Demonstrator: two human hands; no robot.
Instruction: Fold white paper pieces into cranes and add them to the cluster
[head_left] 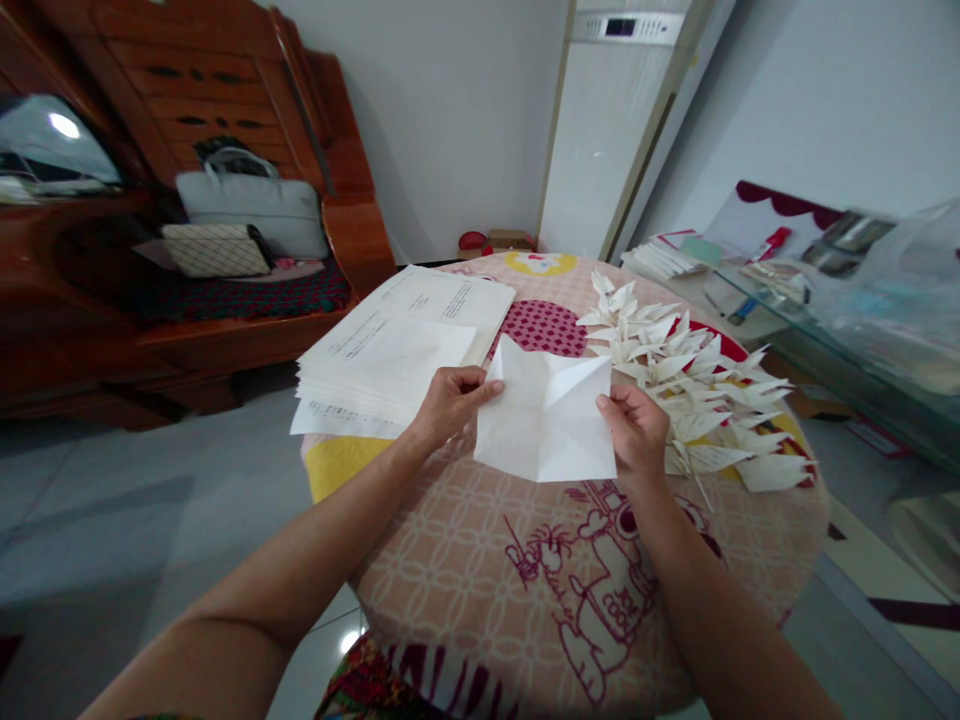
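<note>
**A:** What stays hidden or hard to read here?

**B:** Part of each hand's fingers slips behind the creased white square sheet of paper (546,420), so the full grip does not show. The print on the thick stack of white printed pages (397,350) is too small to read. The clutter on the glass-topped side table (862,330) at the right is blurred, and the tall white cabinet unit (607,130) is cut off at the top.

**A:** How do the hands stand?

**B:** The left hand (448,405) pinches the sheet's left edge, fingers closed on it. The right hand (637,430) pinches the right edge in the same way. The sheet is lifted just above the round table with the pink patterned cloth (465,590), between the stack and the heap of pointed folded white paper shapes (690,390).

**A:** And the counts?

**B:** There are two hands, one held sheet and one stack. The folded shapes overlap too much to count, though there are well over a dozen. Two bags lie on the dark wooden bench (225,340) at the left: a grey handbag (255,215) and a quilted cream bag (214,250).
</note>
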